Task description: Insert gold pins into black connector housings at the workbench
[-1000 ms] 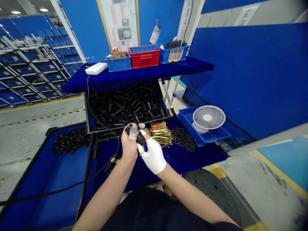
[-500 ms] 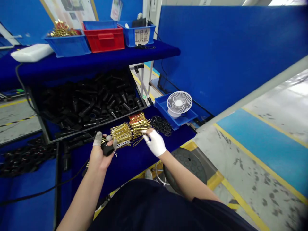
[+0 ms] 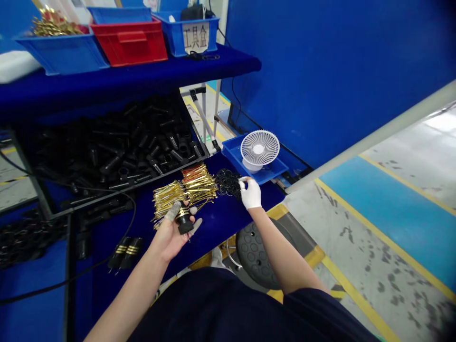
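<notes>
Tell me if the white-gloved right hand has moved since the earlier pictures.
Yes. The white-gloved right hand has moved rightward past the bundle of gold pins and now sits at the edge of the black rings.

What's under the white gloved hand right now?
The gloved right hand is over blue cloth, its fingertips beside a heap of black rings. Whatever lies directly beneath the palm is hidden by the hand.

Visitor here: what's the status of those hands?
Left hand: holding black connector with gold bands. Right hand, white glove: at black rings. Gold pin bundles just beyond.
</notes>
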Demonstrator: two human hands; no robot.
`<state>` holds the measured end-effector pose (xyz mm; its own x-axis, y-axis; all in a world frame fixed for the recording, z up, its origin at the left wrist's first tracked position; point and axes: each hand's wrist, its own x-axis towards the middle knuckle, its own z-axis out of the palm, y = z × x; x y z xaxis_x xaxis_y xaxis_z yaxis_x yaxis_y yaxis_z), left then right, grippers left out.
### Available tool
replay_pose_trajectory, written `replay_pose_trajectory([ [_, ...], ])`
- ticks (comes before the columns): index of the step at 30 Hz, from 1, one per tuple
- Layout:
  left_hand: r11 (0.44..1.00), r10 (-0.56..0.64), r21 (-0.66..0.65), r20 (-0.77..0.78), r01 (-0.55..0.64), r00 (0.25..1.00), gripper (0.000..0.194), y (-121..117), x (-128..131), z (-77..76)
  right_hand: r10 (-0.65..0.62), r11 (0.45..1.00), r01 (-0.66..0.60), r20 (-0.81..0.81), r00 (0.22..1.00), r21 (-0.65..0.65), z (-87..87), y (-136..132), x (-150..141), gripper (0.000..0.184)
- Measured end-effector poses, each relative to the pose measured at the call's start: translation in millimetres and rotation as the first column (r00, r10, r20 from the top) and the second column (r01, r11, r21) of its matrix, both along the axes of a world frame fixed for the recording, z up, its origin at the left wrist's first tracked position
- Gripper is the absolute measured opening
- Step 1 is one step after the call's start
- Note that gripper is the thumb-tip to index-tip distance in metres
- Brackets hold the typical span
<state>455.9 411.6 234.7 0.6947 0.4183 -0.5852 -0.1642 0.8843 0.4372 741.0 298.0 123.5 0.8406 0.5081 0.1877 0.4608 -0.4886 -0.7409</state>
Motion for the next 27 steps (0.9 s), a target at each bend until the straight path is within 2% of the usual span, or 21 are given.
replay_pose_trajectory([
  [3, 0.999, -0.024, -0.024, -0.032, 0.023, 0.999, 0.024, -6, 11, -4.8, -0.083, 0.988, 0.092, -0.071, 0.994, 0.126, 4.8, 5, 3, 0.033],
  [5, 0.999, -0.041, -0.005, -0.047, 0.041, 0.998, 0.023, -9, 18, -7.9, -0.092, 0.966, 0.131, -0.178, 0.980, 0.223, 12.2, 8, -2, 0.044],
  [7, 0.998, -0.026, 0.051, -0.077, 0.030, 0.997, 0.025, -13, 24, -10.5, -0.004, 0.919, 0.145, -0.360, 0.933, 0.366, 23.6, 10, -15, 0.051],
  [9, 0.985, -0.004, 0.171, -0.123, 0.025, 0.992, 0.033, -18, 31, -11.9, 0.122, 0.860, 0.136, -0.457, 0.881, 0.492, 38.6, 7, -35, 0.048],
  [10, 0.967, 0.006, 0.252, -0.145, 0.031, 0.989, 0.039, -21, 34, -11.8, 0.157, 0.843, 0.107, -0.432, 0.888, 0.527, 46.8, 4, -46, 0.043],
  [13, 0.872, 0.028, 0.485, -0.187, 0.067, 0.982, 0.062, -30, 42, -9.2, 0.183, 0.842, -0.075, -0.151, 0.971, 0.535, 68.7, -8, -79, 0.019],
  [16, 0.764, 0.028, 0.638, -0.177, 0.093, 0.984, 0.067, -36, 49, -5.2, 0.278, 0.808, -0.266, 0.058, 0.959, 0.525, 78.7, -18, -97, 0.006],
  [18, 0.696, 0.011, 0.708, -0.177, 0.119, 0.984, 0.066, -38, 52, -3.3, 0.330, 0.771, -0.353, 0.142, 0.933, 0.530, 78.2, -20, -99, 0.010],
  [21, 0.628, -0.016, 0.762, -0.189, 0.157, 0.982, 0.068, -39, 54, -2.1, 0.364, 0.724, -0.449, 0.262, 0.894, 0.524, 73.7, -19, -95, 0.020],
  [24, 0.599, -0.026, 0.781, -0.201, 0.176, 0.979, 0.069, -39, 55, -2.6, 0.378, 0.695, -0.499, 0.326, 0.866, 0.518, 72.4, -18, -90, 0.029],
  [27, 0.598, -0.030, 0.780, -0.207, 0.183, 0.978, 0.069, -39, 56, -3.2, 0.381, 0.684, -0.515, 0.348, 0.856, 0.516, 75.3, -19, -88, 0.033],
])
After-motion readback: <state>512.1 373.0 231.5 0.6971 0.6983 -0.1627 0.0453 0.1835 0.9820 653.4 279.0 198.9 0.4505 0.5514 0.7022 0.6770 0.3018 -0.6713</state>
